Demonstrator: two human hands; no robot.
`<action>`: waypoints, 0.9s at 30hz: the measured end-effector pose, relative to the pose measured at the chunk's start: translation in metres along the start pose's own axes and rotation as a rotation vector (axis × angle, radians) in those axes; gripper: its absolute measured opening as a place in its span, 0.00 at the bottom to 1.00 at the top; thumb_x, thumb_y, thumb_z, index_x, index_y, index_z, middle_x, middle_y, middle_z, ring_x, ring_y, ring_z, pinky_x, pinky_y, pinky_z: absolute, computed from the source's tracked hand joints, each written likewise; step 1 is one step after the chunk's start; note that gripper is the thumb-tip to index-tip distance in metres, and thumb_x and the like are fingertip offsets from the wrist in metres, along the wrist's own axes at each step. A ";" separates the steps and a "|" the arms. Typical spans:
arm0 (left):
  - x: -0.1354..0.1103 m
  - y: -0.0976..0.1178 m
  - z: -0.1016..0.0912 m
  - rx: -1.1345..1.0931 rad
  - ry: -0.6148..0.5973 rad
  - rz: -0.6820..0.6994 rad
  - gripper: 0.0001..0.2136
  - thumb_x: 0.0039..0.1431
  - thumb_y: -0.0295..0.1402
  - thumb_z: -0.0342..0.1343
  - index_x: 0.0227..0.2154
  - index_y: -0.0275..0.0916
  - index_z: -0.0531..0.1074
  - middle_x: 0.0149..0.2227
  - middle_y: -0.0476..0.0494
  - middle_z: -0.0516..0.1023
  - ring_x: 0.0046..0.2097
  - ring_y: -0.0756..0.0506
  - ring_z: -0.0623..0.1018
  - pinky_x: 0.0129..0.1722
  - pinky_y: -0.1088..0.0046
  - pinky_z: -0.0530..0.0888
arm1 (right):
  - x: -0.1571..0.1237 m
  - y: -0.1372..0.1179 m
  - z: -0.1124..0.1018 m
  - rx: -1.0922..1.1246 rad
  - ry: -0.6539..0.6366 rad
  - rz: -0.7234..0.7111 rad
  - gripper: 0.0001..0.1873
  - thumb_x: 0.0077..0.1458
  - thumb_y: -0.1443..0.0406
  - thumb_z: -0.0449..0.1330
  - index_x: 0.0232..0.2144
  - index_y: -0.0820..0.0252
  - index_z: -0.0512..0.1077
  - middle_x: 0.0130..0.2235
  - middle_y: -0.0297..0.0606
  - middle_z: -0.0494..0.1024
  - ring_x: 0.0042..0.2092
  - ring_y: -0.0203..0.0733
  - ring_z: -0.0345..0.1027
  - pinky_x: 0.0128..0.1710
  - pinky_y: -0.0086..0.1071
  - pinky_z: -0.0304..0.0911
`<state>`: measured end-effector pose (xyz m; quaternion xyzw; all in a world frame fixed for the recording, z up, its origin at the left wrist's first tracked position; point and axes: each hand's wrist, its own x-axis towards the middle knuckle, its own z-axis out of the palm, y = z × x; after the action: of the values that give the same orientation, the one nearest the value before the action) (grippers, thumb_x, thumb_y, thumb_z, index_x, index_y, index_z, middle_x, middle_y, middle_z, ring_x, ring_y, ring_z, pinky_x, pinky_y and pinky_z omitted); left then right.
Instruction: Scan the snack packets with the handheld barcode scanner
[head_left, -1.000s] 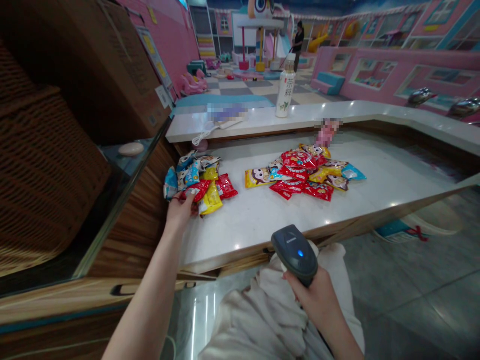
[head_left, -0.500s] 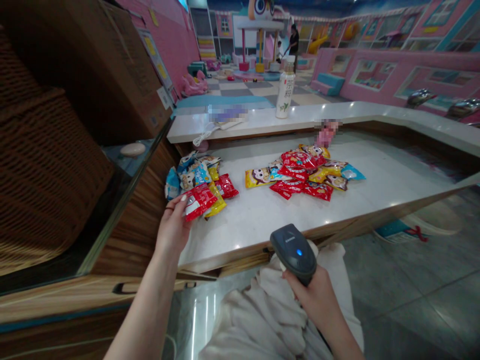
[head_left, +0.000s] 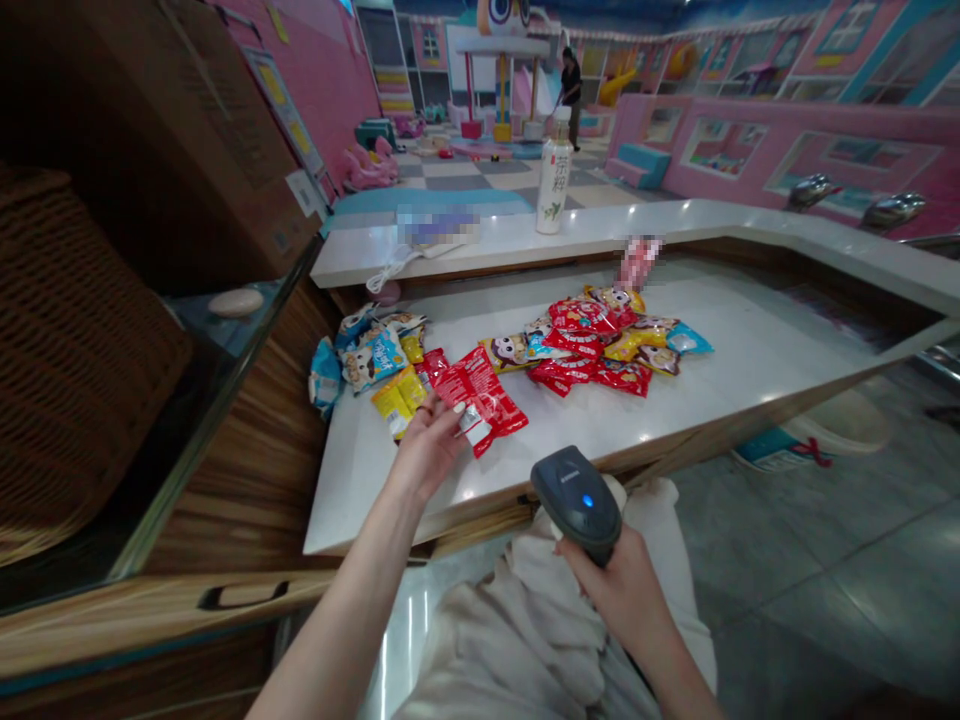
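Note:
My left hand (head_left: 427, 455) is closed on a red snack packet (head_left: 482, 399) and holds it just above the white counter (head_left: 735, 365), between two heaps. A small heap of blue, yellow and red packets (head_left: 371, 360) lies to the left of it. A bigger heap of red and yellow packets (head_left: 600, 345) lies to the right, further back. My right hand (head_left: 619, 590) grips a dark grey barcode scanner (head_left: 576, 498) with a blue light, held low in front of the counter edge over my white clothing.
A white drink bottle (head_left: 553, 185) and a white cable (head_left: 397, 265) sit on the raised ledge behind. A wicker basket (head_left: 75, 370) and a cardboard box (head_left: 187, 130) stand at the left. Far off, a person stands in the play area.
My left hand lifted a red packet out of the left heap and carried it right, toward the scanner. The scanner hand stayed nearly still.

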<state>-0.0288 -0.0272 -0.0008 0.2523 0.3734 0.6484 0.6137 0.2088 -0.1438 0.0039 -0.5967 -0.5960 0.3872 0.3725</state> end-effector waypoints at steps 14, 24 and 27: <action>0.018 -0.045 0.016 -0.055 0.007 -0.097 0.11 0.56 0.28 0.64 0.41 0.37 0.72 0.44 0.41 0.81 0.43 0.47 0.81 0.49 0.65 0.77 | 0.011 0.000 0.007 0.001 -0.029 0.005 0.10 0.54 0.62 0.61 0.36 0.62 0.78 0.18 0.34 0.76 0.25 0.48 0.75 0.22 0.30 0.65; 0.013 -0.052 0.016 -0.044 0.027 -0.009 0.12 0.56 0.32 0.65 0.41 0.37 0.72 0.44 0.43 0.81 0.42 0.48 0.80 0.48 0.67 0.77 | 0.016 -0.009 0.016 -0.064 -0.024 -0.071 0.08 0.53 0.64 0.61 0.34 0.62 0.78 0.30 0.39 0.83 0.33 0.47 0.77 0.33 0.30 0.67; 0.014 -0.053 0.015 -0.041 0.017 0.003 0.13 0.55 0.32 0.65 0.42 0.37 0.72 0.44 0.43 0.81 0.43 0.48 0.80 0.49 0.66 0.76 | 0.016 -0.010 0.017 -0.066 -0.027 -0.071 0.08 0.53 0.65 0.61 0.34 0.62 0.78 0.31 0.39 0.83 0.33 0.46 0.77 0.33 0.30 0.67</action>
<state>0.0136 -0.0123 -0.0357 0.2345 0.3650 0.6589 0.6146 0.1893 -0.1277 0.0054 -0.5818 -0.6343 0.3618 0.3582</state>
